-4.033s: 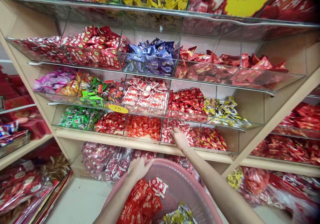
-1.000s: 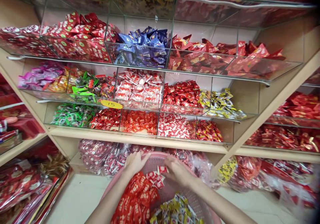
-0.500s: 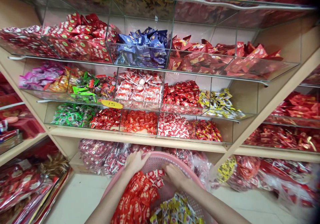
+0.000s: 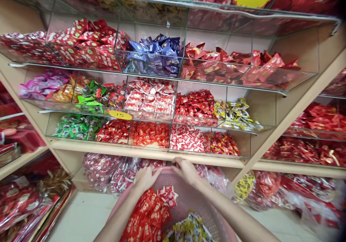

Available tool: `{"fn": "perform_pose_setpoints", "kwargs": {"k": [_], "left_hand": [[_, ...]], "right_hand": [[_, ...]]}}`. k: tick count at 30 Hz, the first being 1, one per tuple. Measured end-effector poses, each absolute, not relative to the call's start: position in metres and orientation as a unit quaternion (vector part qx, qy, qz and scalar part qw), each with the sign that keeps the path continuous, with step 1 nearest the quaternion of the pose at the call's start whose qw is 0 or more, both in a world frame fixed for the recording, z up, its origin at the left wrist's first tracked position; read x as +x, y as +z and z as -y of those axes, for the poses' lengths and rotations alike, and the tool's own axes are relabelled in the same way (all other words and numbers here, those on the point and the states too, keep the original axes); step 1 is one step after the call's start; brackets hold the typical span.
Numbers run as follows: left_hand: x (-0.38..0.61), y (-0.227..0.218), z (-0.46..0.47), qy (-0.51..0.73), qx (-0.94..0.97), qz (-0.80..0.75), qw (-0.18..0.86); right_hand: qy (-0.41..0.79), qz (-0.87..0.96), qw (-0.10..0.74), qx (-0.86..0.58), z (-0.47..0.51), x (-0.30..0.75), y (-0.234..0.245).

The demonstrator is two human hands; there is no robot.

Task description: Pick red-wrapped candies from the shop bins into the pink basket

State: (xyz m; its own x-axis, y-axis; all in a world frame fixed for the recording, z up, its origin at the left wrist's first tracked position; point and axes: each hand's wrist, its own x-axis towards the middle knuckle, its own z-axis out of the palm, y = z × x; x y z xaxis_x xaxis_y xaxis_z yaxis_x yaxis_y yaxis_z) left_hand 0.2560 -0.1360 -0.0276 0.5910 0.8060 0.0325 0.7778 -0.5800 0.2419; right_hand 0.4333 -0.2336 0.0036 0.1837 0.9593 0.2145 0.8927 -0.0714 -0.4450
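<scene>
A pink perforated plastic basket [image 4: 213, 198] stands in front of me, with its far side towards the shelf. My left hand [image 4: 144, 180] is closed on its far rim. Just above that rim, to the right, is my right hand [image 4: 186, 171], its fingers loosely apart and nothing visible in them; whether it touches the rim I cannot tell. Inside the basket lie red-wrapped candies [image 4: 144, 216] on the left, a small heap of red-and-white candies [image 4: 168, 196] behind them, and yellow-and-white candies [image 4: 190, 229] near the front.
Clear-fronted bins of wrapped candies fill the shelf ahead; red-and-white candies [image 4: 186, 138] lie in a bottom bin. A wooden ledge [image 4: 108, 149] runs below. Bagged candies [image 4: 101, 171] sit under it, and more bags [image 4: 266, 188] on the right. A yellow price tag [image 4: 120, 114] hangs on a bin.
My right hand has risen from inside the basket, beside the red-and-white candies, to above the far rim. Those candies now rest loose in the basket. My left hand stays on the rim.
</scene>
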Motion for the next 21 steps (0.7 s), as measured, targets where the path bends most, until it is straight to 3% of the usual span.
{"fn": "perform_pose_setpoints", "kwargs": {"k": [6,15,21], "left_hand": [[0.255,-0.028,0.135,0.075,0.891,-0.436,0.104],[0.255,-0.027,0.135,0.077,0.887,-0.441,0.108],[0.255,-0.022,0.139,0.068,0.881,-0.454,0.113]], "right_hand": [[-0.035,0.531,0.301,-0.791,0.200,0.486,0.045],[-0.097,0.537,0.139,-0.826,0.165,0.494,0.061],[-0.088,0.533,0.129,-0.832,0.165,0.493,0.058]]}}
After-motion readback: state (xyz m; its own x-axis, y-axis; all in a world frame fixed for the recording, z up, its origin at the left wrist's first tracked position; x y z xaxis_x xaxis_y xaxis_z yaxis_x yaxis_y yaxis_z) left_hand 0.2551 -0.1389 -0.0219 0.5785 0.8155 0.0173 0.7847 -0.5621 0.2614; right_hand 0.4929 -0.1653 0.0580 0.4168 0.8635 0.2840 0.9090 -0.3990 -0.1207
